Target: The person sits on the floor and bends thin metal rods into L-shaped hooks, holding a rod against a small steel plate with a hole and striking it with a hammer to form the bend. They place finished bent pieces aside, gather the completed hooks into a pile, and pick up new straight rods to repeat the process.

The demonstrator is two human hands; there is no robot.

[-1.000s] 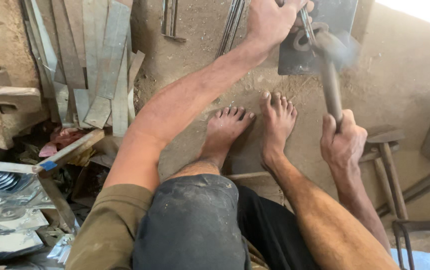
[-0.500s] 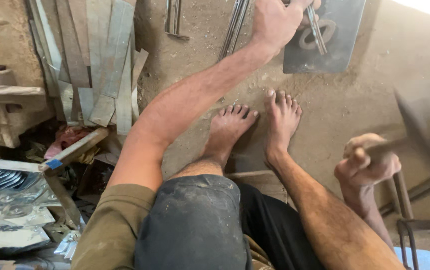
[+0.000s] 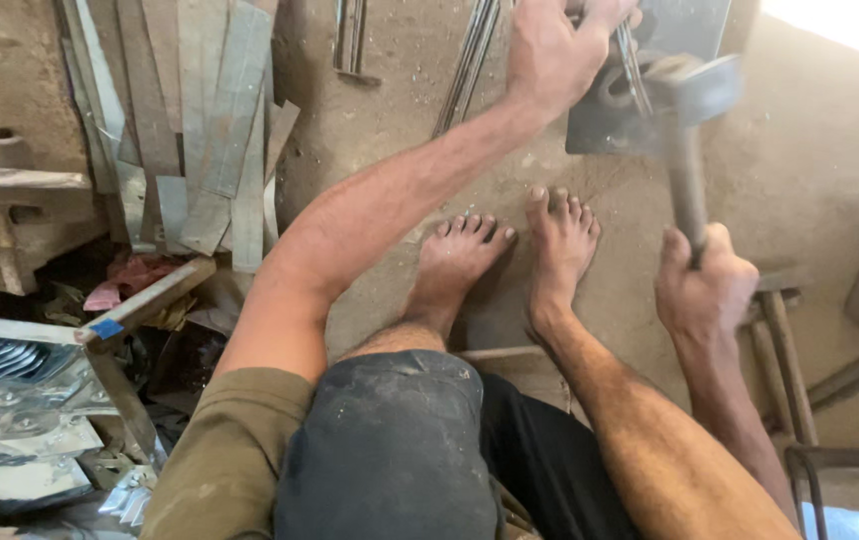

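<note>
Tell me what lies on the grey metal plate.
A ring-shaped metal piece and thin rods, held by the left hand, lie on the plate. The blurred hammer head covers the spot beneath it.

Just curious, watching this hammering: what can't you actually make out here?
- Hammer: head view, its head is motion-blurred.
- Left hand: fingertips cut off by the top edge.
- Thin metal rods: partly hidden by that hand and the hammer.
- Steel plate: its far end is cut off.
- Right hand: shows clearly on the handle.
</note>
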